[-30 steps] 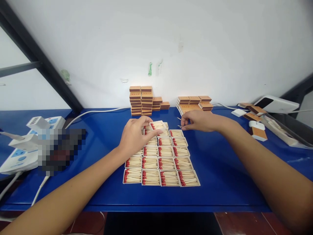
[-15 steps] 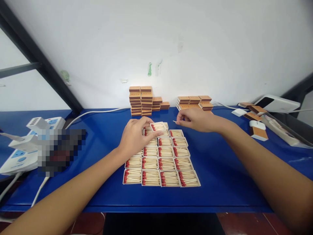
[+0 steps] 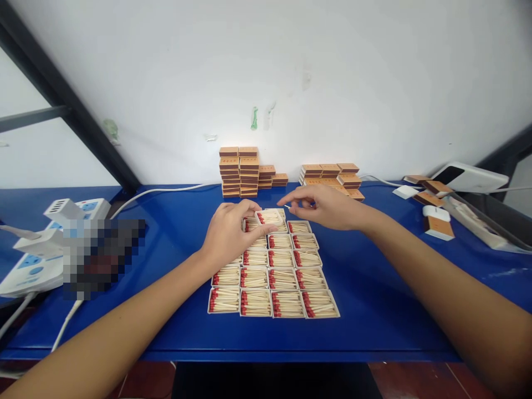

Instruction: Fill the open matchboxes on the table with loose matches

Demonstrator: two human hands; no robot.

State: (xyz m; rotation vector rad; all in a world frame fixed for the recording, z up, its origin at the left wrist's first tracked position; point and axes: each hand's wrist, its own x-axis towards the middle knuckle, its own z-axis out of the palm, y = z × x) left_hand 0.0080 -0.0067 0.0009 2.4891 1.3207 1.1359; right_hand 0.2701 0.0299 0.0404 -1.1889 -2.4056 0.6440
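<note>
— At the far end of the grid of open trays, what is the left hand (image 3: pixel 228 235) doing?

— It grips one matchbox tray (image 3: pixel 269 216) full of red-tipped matches, fingers curled over its near left edge and thumb along the side. That tray sits slightly raised and tilted over the back row of the grid of trays (image 3: pixel 272 271).

— And the right hand (image 3: pixel 328 208)?

— It hovers just right of that tray, thumb and forefinger pinched on a single match (image 3: pixel 287 206), the other fingers loosely spread. The match points left, its end right above the tray's far right corner. Whether it touches the tray I cannot tell.

— How do the other trays lie?

— Flat on the blue table (image 3: pixel 374 288), edge to edge in rows, all uncovered, red heads toward the left of each tray.

— Further out?

— Against the white wall stand two groups of brown matchbox sleeves: a tall stack (image 3: pixel 240 172) behind the left hand and a lower stack (image 3: pixel 332 174) behind the right. A power strip (image 3: pixel 37 249) with white cables lies at the left edge, beside a blurred patch. To the right lie a few loose brown boxes (image 3: pixel 434 224) and a white device (image 3: pixel 474 177).
</note>
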